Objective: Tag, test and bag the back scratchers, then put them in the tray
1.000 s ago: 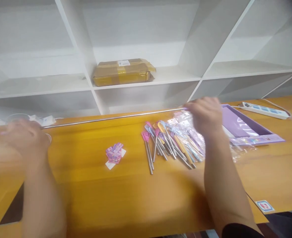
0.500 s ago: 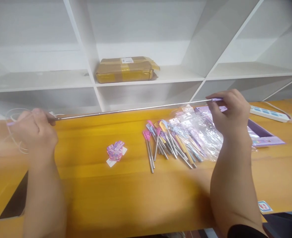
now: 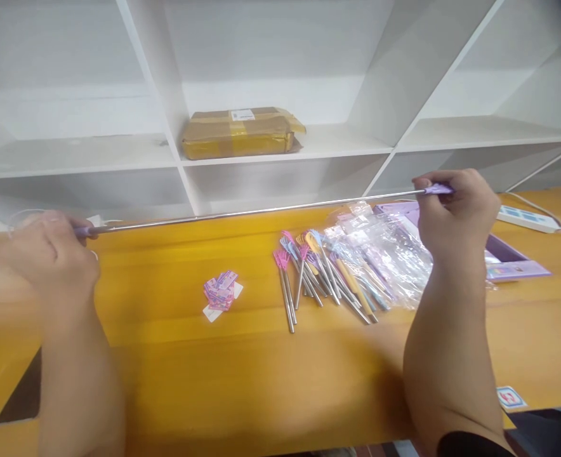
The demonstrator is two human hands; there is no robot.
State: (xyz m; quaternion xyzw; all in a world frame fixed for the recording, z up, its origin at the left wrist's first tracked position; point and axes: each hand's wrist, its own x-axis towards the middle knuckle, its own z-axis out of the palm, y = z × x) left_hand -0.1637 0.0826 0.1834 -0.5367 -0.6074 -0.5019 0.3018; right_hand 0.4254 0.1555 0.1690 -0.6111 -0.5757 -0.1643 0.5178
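Fingers of the left hand [image 3: 54, 251] were wrapped round one purple end of a metal rod [image 3: 261, 210], blurred in detail; those of the right hand [image 3: 461, 219] pinched its other purple end. Held nearly level above the wooden table [image 3: 242, 374], the rod looked drawn out to most or all of its length. Below it, a small heap of printed cards [image 3: 221, 292] lay to the left of a pile of hand-headed rods [image 3: 330, 277], all short and apparently unextended. Clear bags [image 3: 399, 260], some seemingly filled, adjoined that pile and overlapped a purple tray [image 3: 518, 271]. Farther back were a power strip [image 3: 530, 219] and a taped parcel [image 3: 240, 136] on a white shelf. Compared with half a second earlier, the hands were slightly farther apart and more purple showed at both ends; the pile and parcel were unchanged.
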